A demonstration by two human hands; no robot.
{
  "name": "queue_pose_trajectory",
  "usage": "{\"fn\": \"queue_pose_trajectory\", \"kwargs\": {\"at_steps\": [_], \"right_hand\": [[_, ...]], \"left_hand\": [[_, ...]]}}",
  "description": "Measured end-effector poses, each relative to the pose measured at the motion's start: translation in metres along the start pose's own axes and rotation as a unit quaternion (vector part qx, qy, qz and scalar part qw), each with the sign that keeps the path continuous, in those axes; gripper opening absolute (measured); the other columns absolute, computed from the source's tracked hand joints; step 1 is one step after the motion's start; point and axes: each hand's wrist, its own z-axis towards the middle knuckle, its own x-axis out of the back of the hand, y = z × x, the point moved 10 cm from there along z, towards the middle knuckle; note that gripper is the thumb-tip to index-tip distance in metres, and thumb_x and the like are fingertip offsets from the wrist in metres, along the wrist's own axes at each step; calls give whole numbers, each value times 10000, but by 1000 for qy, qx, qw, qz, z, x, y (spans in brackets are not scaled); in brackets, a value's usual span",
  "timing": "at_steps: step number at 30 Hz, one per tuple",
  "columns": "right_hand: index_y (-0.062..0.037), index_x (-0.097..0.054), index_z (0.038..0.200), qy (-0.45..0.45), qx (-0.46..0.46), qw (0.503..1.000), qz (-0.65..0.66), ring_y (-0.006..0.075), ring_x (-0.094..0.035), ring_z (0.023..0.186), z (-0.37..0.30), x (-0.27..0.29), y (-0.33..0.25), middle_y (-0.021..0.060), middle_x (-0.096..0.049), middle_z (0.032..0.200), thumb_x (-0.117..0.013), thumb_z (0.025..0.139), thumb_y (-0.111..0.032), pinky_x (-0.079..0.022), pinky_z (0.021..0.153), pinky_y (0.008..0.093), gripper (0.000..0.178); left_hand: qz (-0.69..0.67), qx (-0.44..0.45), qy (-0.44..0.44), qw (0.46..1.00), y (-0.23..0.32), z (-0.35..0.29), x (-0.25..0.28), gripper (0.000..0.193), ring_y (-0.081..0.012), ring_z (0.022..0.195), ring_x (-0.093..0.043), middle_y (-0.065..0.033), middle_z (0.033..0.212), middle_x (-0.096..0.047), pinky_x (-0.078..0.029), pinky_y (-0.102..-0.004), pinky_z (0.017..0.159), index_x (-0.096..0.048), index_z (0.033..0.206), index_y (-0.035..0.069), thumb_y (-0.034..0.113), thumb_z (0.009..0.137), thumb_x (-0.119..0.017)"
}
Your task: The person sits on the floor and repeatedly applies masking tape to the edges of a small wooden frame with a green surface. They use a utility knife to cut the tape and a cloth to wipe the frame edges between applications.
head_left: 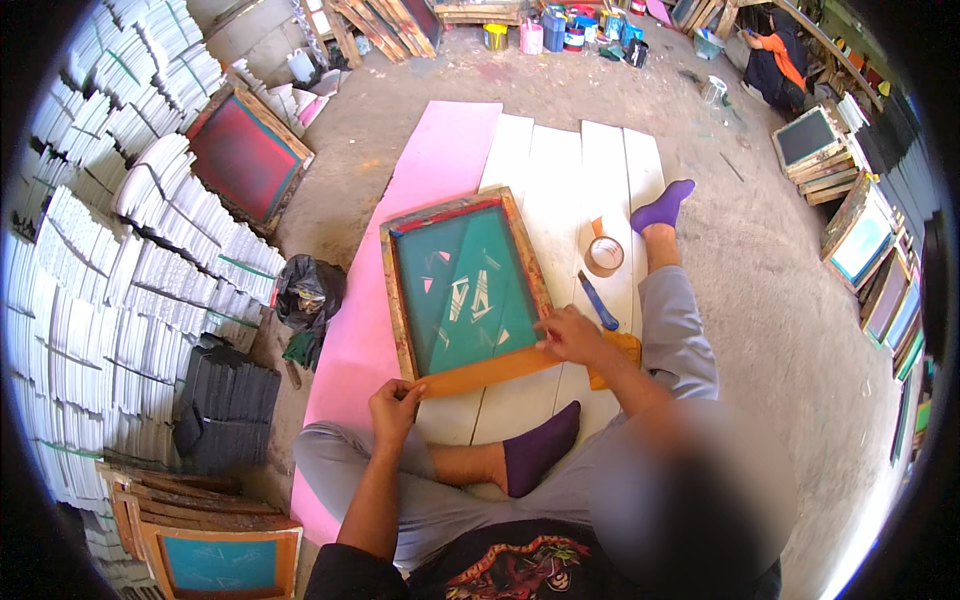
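A wooden-framed printing screen [540,275] with green mesh and pale cut-out shapes lies in front of me. Along its near edge stretches a strip of brown tape [475,375]. My left hand [395,410] pinches the strip's left end, just off the near left corner. At the near right corner my right hand [574,336] has its fingers closed on the other end. To the right of the screen lie a blue utility knife [598,303] and a roll of tape [605,255]. Something orange-yellow [622,358] sits under my right forearm, mostly hidden.
White boards [555,160] and a pink sheet [440,150] lie beneath the screen. Tall stacks of white sheets [90,330] line the left, near a black plastic bag [308,290]. More framed screens [855,240] lean at right. Paint cans [573,38] and a crouching person [775,65] are farther back.
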Motion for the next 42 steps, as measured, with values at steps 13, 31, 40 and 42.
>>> {"fn": "queue_pose_trajectory", "kwargs": {"at_steps": [13,31,40,42], "right_hand": [[-3,-736,1016,-9,-78,967,244,144,-673,776,-23,14,-3,78,-729,872,-822,840,-152,-540,672,317,246],[9,-706,1021,56,-217,904,364,134,-663,765,-35,34,5,61,-706,856,-763,905,-113,-559,637,287,178],[37,-714,1020,88,-225,877,414,114,-642,679,-29,12,19,62,-717,826,-743,915,-105,-521,586,282,178],[48,-709,1019,97,-200,878,424,113,-637,660,-22,2,19,69,-714,818,-740,914,-85,-517,575,276,172]], "left_hand": [[-80,-81,-43,993,30,17,15,179,-84,665,-634,-70,736,-712,-512,-249,596,-692,854,-39,66,852,-837],[-259,5,-153,954,-32,66,-11,184,-111,699,-628,-57,825,-699,-513,-255,646,-679,933,-23,124,910,-787],[-301,58,-134,942,-64,70,-26,167,-112,670,-623,-57,781,-695,-508,-261,618,-683,905,-15,121,910,-780],[-306,70,-122,942,-73,69,-21,162,-111,666,-625,-56,776,-694,-512,-261,614,-684,907,-14,115,907,-783]]}}
